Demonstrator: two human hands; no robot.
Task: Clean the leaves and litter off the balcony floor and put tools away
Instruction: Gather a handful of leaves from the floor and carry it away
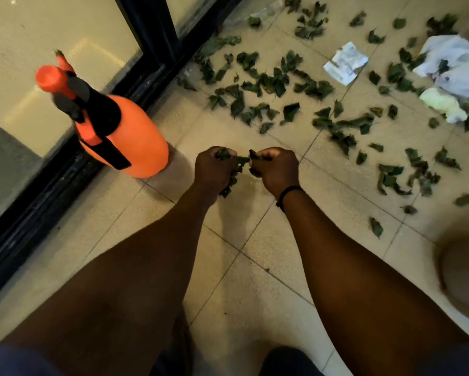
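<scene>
Both arms were stretched out low over the tiled floor (268, 256), fists side by side. The left hand (214, 169) was curled tight round a bunch of green leaves, some poking out above the knuckles and some trailing below the wrist. The right hand (275, 169) was clenched on more of them, a dark band (287, 192) round its wrist. Between the two fists ran a strand of gathered leaves (240, 160), so the hands were joined by the same clump.

And there was plenty left on the ground: scattered leaves (268, 85) lay across the tiles ahead and to the right, thickest near the dark door frame (152, 44). Among them sat a crumpled white wrapper (346, 62), and further right a pale plastic bag (455, 63) with one leaf lying on it, plus a yellowish crumpled bag (442, 103) just beside it.

Over on the left, an orange spray bottle (127, 137) stood upright on the floor close to the frame, with a black collar and strap. At the right edge was the blurred rim of a round brownish object (458, 272); I couldn't make out what it was
</scene>
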